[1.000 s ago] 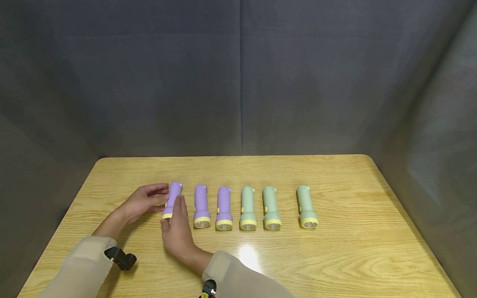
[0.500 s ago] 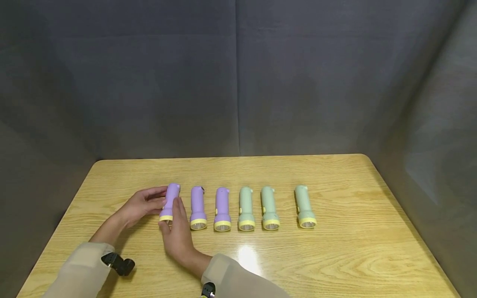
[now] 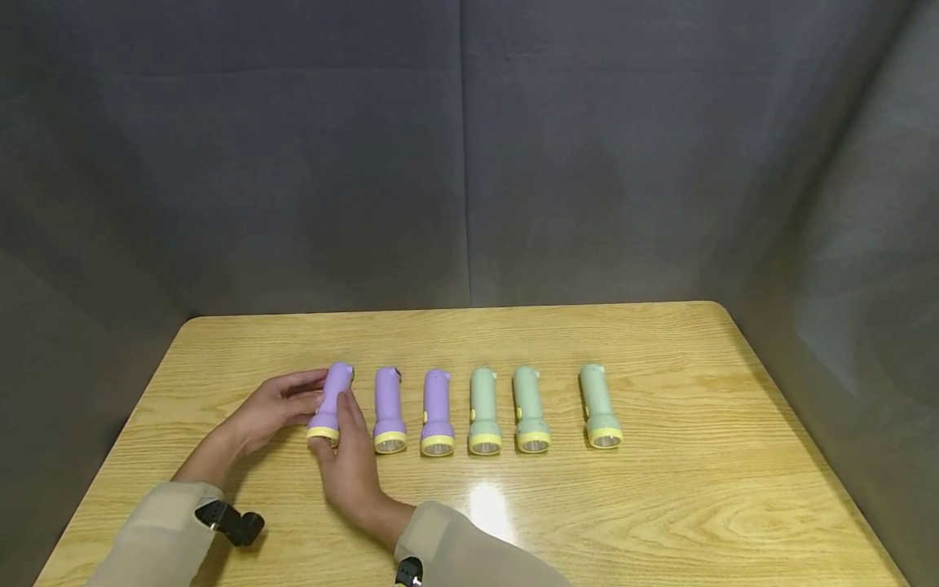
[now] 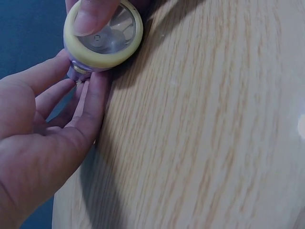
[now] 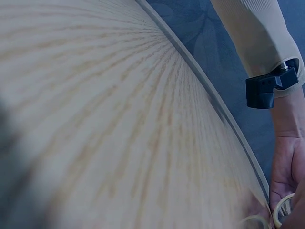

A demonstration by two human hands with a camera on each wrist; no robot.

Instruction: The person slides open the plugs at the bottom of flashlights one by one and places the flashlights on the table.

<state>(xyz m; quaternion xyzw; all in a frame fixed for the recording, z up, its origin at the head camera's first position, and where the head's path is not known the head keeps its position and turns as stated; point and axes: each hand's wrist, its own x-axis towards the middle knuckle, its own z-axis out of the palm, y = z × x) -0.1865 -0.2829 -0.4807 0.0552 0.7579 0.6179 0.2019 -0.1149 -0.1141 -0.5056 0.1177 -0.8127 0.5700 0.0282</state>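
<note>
At the left end of a row of flashlights lies a purple flashlight (image 3: 336,398) with a yellow rim, tilted slightly, lens toward the person. My left hand (image 3: 275,409) holds its left side; in the left wrist view the thumb and fingers of the left hand (image 4: 43,124) meet the body behind the lens ring (image 4: 106,59). From the right, my right hand (image 3: 352,469) grips it, fingers along the body and thumb at the lens end. A thumb (image 4: 93,16) covers part of the lens in the left wrist view. The right wrist view catches only a sliver of the flashlight (image 5: 283,210).
To the right lie two more purple flashlights (image 3: 388,408) (image 3: 437,412), then three green ones (image 3: 484,412) (image 3: 531,408) (image 3: 601,406), all lens toward the person. They rest on a wooden table (image 3: 660,505). Dark grey curtains (image 3: 330,163) stand behind and at the sides.
The leftmost purple flashlight has shifted slightly left and toward the person between both hands. The right thumb has closed in on its lens end. The other flashlights stay in their row.
</note>
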